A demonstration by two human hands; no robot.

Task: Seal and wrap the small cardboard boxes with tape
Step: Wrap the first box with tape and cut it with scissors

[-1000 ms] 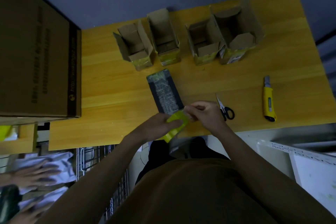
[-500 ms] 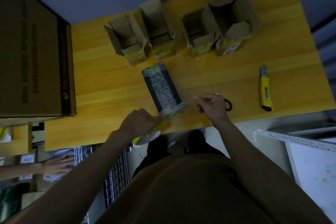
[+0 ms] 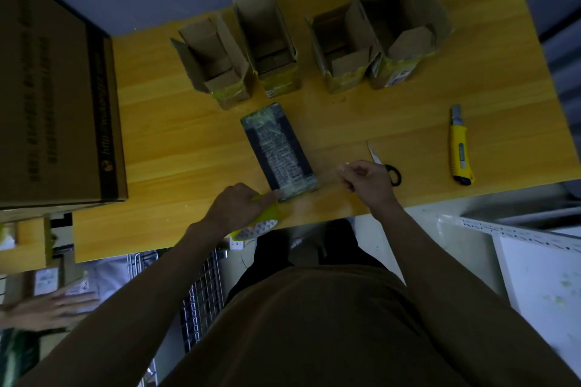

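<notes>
The left hand (image 3: 237, 206) grips a yellow-green tape dispenser (image 3: 262, 221) at the near edge of the bench (image 3: 176, 141), its forefinger reaching to the near left corner of the dark wrapped box (image 3: 278, 152). The right hand (image 3: 366, 181) pinches the end of a clear tape strip (image 3: 327, 177) just right of that box's near end. The box lies flat between the hands, running away to the far left. Behind the right hand lie scissors (image 3: 385, 166); farther right, a yellow utility knife (image 3: 459, 148). Four open cardboard boxes (image 3: 273, 50) stand in a row along the far side. A large carton (image 3: 53, 97) sits at the left.
</notes>
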